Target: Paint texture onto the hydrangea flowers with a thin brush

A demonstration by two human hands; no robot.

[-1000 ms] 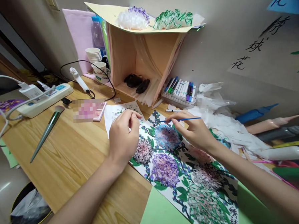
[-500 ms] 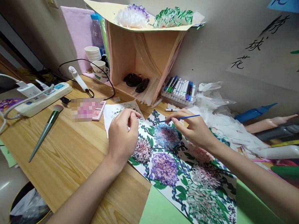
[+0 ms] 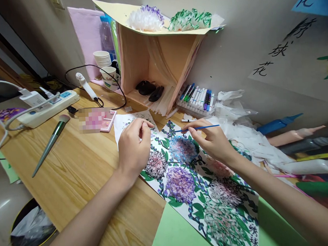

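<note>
Evidently light and stiff, the thin blue brush [image 3: 201, 128] sits pinched mid-handle in the right hand [image 3: 213, 142] above the flower painting [image 3: 200, 180] on the counter [image 3: 78, 168], while the left hand [image 3: 133, 148] pinches something too small to tell.

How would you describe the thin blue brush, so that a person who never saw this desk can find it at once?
Start at the long flower painting on the wooden desk. At its far end, above the blue flower, the right hand pinches a thin blue brush that lies nearly level. Unlike the thick green brush lying loose at the left, it is hair-thin and held.
</note>
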